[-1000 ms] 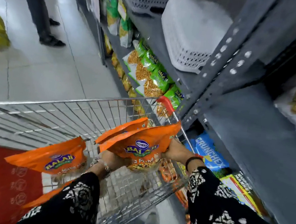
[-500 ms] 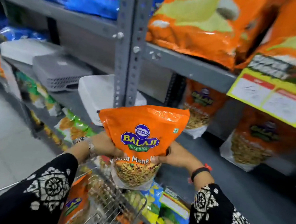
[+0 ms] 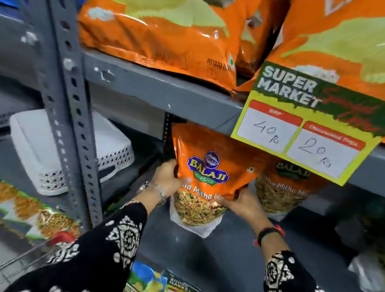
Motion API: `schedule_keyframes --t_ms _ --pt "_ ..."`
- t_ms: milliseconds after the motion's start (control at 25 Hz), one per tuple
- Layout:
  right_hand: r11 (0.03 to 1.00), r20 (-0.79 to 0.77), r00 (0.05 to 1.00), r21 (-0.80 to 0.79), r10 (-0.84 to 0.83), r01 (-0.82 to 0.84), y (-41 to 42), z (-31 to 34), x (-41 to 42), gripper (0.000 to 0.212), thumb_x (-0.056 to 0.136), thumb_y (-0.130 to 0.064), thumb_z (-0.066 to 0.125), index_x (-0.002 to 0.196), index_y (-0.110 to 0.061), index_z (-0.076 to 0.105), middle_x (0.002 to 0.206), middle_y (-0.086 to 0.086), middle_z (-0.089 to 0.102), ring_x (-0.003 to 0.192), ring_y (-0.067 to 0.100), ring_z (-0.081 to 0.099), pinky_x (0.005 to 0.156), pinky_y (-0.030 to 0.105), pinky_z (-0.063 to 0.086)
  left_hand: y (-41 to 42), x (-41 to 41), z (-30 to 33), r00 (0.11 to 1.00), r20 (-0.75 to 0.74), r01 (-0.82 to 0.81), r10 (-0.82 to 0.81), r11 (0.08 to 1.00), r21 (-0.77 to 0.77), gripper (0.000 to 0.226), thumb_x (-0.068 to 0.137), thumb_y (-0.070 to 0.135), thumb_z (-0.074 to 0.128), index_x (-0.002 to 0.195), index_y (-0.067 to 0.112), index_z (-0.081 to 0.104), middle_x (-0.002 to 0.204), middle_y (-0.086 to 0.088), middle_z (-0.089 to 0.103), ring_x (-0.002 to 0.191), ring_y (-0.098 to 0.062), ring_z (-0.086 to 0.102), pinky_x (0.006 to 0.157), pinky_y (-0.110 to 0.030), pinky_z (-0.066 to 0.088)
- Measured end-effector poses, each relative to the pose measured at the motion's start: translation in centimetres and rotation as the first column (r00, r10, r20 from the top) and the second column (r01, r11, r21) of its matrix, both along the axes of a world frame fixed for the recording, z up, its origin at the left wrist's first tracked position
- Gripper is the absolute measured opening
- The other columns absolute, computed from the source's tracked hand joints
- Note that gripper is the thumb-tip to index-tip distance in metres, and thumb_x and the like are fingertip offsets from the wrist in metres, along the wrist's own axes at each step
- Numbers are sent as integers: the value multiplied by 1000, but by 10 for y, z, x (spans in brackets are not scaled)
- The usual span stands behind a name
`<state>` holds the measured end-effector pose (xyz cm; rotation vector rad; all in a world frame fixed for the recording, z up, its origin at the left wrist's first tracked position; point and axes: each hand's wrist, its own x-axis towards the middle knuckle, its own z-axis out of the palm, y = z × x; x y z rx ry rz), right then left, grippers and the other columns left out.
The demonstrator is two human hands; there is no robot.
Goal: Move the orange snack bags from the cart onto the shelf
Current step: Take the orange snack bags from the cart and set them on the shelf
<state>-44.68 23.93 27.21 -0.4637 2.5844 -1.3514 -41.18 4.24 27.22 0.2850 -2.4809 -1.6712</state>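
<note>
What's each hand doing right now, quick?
Left hand: closed on the orange snack bag, gripping its left side.
Right hand: closed on the same bag's lower right.

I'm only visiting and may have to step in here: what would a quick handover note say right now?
Left hand: gripping the left edge of the orange snack bag.
Right hand: gripping its lower right side.
The bag is upright over the grey shelf, beside a matching bag already standing there; I can't tell if its base has touched down.
Left: set it down and let go. Only a corner of the cart shows, so I can't tell how many bags remain.
</note>
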Motion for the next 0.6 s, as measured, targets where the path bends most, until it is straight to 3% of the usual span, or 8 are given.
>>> schedule_keyframes --t_ms 120,280,400,480,600 --pt "998 -36 998 33 -49 50 -3 -7 -27 54 71 -25 73 118 -8 52 116 4 59 113 19 52 93 33 43 5 -32 -5 998 -49 -46 44 998 -31 39 76 6 66 113 2 53 117 -21 62 109 -33 57 97 -42 46" --pt "996 -25 995 7 -91 92 -3 -12 -37 69 59 -53 72 111 -13 54 113 8 64 105 22 58 93 40 47 3 -39 -18 1000 -5 21 -21 998 52 56 76 13 68 125 9 40 125 -15 57 115 -27 53 104 -44 41" --pt "994 145 989 -98 -33 48 2 -27 -25 83 54 -42 81 124 -18 43 121 -6 55 111 13 51 100 34 40 3 -20 -39 981 120 146 -154 987 70 70 72 5 70 130 13 32 122 -3 52 113 -15 46 102 -31 35" --pt "995 143 989 -87 -26 39 -1 -43 -14 85 57 -24 83 127 -16 35 118 -8 47 112 10 43 97 29 35 4 -17 -54 985 141 98 -100 995 21 75 70 2 70 132 17 30 128 -4 51 120 -20 46 107 -37 35" --pt "985 27 991 -105 -132 134 -11 -65 -12 78 61 -17 80 124 -12 35 111 -2 50 107 15 46 91 28 36 7 -24 -62 995 103 -1 -5 999 54 76 70 0 69 133 18 31 133 -13 52 122 -31 48 105 -50 40"
